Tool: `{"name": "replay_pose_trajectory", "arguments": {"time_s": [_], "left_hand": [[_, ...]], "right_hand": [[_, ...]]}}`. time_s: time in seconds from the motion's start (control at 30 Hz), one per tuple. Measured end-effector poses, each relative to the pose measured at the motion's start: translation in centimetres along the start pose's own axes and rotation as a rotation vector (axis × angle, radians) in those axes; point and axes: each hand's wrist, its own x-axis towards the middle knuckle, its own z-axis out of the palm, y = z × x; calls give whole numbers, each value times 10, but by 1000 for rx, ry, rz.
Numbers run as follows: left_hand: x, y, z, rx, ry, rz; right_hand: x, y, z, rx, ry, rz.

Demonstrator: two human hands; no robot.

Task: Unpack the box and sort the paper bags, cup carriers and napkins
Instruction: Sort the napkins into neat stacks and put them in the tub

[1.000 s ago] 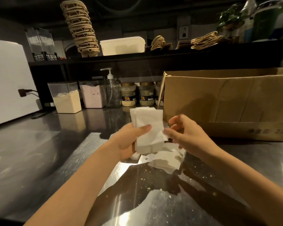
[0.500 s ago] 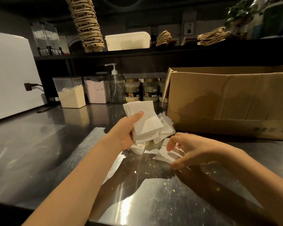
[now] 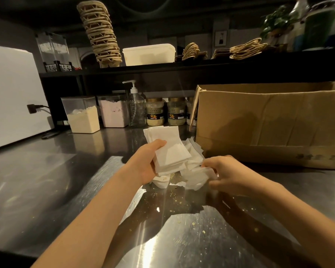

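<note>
Napkin stack (image 3: 168, 149): white folded sheets, raised above the counter and tilted, just left of the box's near corner.
Left hand (image 3: 149, 165): grips the napkin stack at its lower left edge; the thumb lies across the front sheet, the other fingers are hidden behind the stack.
Crumpled napkin (image 3: 196, 180): one rumpled white sheet, low over the counter, just right of the stack.
Right hand (image 3: 232, 175): fingers curled round the crumpled napkin, pinching its right side.
Loose napkins (image 3: 192, 151): a disordered heap on the counter between the two hands and the box, partly under the stack.
Cardboard box (image 3: 269, 122): brown and creased, open at the top, standing on the counter to the right; contents hidden.
Cup carriers (image 3: 101, 33): a tall, leaning nested stack on the shelf, upper left.
Paper bags (image 3: 246, 49): flat brown bundles with twine handles, lying on the shelf at the right.
Counter (image 3: 46, 180): polished steel, strewn with pale crumbs near the hands.
Shelf (image 3: 182, 66): dark, running above the counter's back edge.
White tub (image 3: 149, 55): lidded, on the shelf beside the cup carriers.
Powder containers (image 3: 83, 117): two clear boxes at the back of the counter.
Pump bottle (image 3: 136, 109): clear, just right of the powder containers.
Jars (image 3: 155, 113): gold-lidded, between the pump bottle and the box.
</note>
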Motion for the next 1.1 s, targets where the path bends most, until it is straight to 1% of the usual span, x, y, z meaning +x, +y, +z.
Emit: {"name": "replay_pose_trajectory", "arguments": {"time_s": [0.2,0.37,0.47,0.53,0.73,0.87,1.0,1.1], "left_hand": [[2,0,0,-46,17,-1],[1,1,1,-110,33,10],[0,2,1,-123,48,30],[-2,2,2,-113,44,29],[-8,-2,10,2,-34,-1],[-9,-7,15,53,-100,-17],[-12,-12,21,113,-179,-16],[-15,-13,24,127,-226,-40]], "right_hand": [[1,0,-9,320,151,68],[1,-3,-14,595,204,163],[-1,-5,-19,832,244,213],[-2,-6,-23,944,246,224],[-5,-9,-25,1083,166,278],[-3,-10,-22,1126,161,316],[-2,-13,-24,1234,132,339],[-1,-13,-22,1226,125,342]]}}
